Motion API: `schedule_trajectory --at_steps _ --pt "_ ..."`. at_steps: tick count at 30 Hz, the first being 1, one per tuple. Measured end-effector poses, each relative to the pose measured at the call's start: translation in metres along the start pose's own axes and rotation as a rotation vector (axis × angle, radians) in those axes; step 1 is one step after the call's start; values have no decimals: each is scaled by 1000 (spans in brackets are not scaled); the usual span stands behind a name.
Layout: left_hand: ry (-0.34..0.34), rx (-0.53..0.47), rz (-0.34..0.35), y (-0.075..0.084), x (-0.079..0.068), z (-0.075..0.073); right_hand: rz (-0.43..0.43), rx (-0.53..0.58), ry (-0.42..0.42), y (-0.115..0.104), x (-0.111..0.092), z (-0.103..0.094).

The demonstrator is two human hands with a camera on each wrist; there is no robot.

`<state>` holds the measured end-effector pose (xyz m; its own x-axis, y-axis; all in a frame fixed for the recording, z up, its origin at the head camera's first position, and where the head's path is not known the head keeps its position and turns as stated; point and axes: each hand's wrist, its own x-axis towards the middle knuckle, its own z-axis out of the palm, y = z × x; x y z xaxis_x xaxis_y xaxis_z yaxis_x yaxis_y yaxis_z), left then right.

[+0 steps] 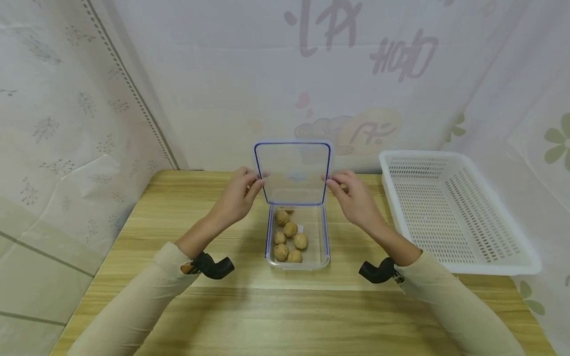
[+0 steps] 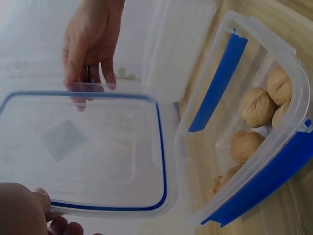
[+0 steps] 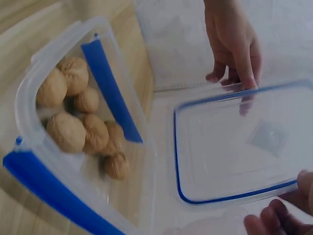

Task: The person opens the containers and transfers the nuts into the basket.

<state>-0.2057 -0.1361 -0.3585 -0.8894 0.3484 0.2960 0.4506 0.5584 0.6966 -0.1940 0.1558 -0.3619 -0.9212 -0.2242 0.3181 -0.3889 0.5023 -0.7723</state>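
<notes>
A clear lid (image 1: 294, 173) with a blue seal stands raised at the back of a clear plastic container (image 1: 315, 242) with blue side clips. My left hand (image 1: 238, 195) pinches the lid's left edge between thumb and fingers. On the opposite edge, my right hand (image 1: 354, 200) pinches it the same way. Several walnuts (image 1: 290, 229) lie inside the container, mostly in its left half. Both wrist views show the lid (image 2: 98, 156) held from two sides, beside the container (image 3: 29, 93) and its walnuts (image 3: 68, 132).
A white perforated basket (image 1: 438, 212) stands at the right on the wooden table (image 1: 249, 316). Patterned curtains (image 1: 213, 99) hang behind the table and along both sides. Black wrist mounts (image 1: 215, 267) sit on both wrists.
</notes>
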Motion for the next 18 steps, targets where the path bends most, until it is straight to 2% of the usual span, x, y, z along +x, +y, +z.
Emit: schedule_trajectory --at_steps 5,9,13,18 --pt "-20 -80 -52 -2 4 -9 114 112 -58 -7 12 10" --pt "-39 -125 -125 -4 6 -18 204 220 -86 -14 21 17" --pt "-70 -146 -212 -9 7 -28 269 249 -100 -18 31 27" --pt "-157 -212 -332 -16 4 -45 351 284 -161 -24 39 44"
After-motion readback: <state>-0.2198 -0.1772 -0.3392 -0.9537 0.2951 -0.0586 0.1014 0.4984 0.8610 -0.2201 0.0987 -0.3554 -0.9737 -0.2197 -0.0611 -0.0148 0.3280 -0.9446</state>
